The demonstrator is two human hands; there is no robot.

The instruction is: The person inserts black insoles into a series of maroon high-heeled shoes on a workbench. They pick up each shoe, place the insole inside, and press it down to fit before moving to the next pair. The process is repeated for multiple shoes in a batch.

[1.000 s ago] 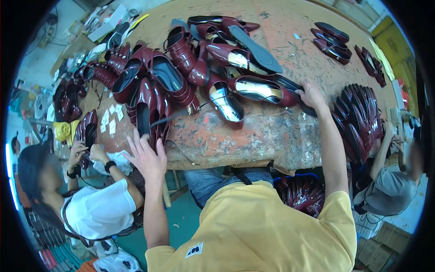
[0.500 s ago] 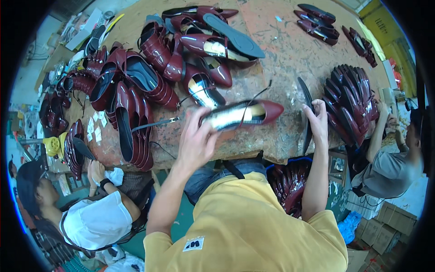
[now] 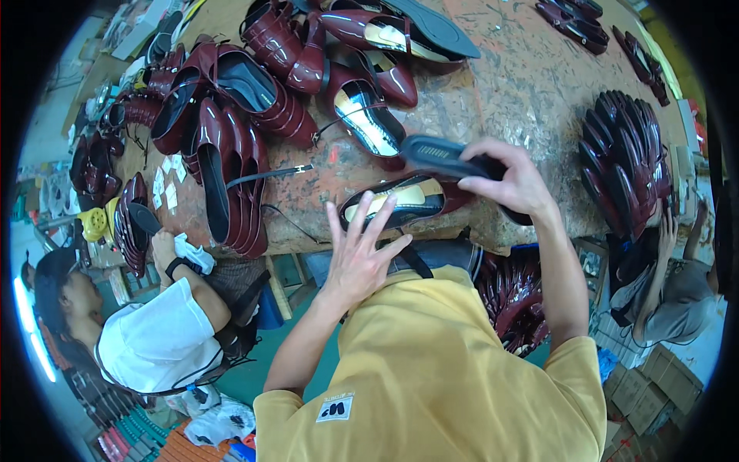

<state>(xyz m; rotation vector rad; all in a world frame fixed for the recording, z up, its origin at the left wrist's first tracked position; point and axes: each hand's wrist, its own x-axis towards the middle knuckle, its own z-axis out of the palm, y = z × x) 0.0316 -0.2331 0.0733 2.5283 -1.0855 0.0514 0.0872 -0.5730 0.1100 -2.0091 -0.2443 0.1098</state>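
Observation:
A burgundy pointed flat shoe (image 3: 404, 202) lies on its sole near the table's front edge, its gold-coloured inside facing up and its toe to the right. My left hand (image 3: 362, 258) is open beside it, fingers spread, with the fingertips over the heel end. Above the shoe's toe end, my right hand (image 3: 508, 181) is closed on a dark insole (image 3: 439, 154). One end of the insole points left and shows a printed mark; my fingers cover its middle. Just behind lies another shoe (image 3: 369, 127) with a shiny lining, near the insole's left end.
Burgundy shoes (image 3: 231, 154) are heaped at the left of the worn table (image 3: 508, 100). A fanned stack of shoes (image 3: 625, 165) stands at the right, and more hang below the table edge (image 3: 516, 296). One person in white (image 3: 165, 331) sits at left, another in grey (image 3: 677, 296) at right.
The shoe has come down onto the table, and my left hand has let go of it and spread its fingers. My right hand has brought the insole leftward, turning it from upright to flatter.

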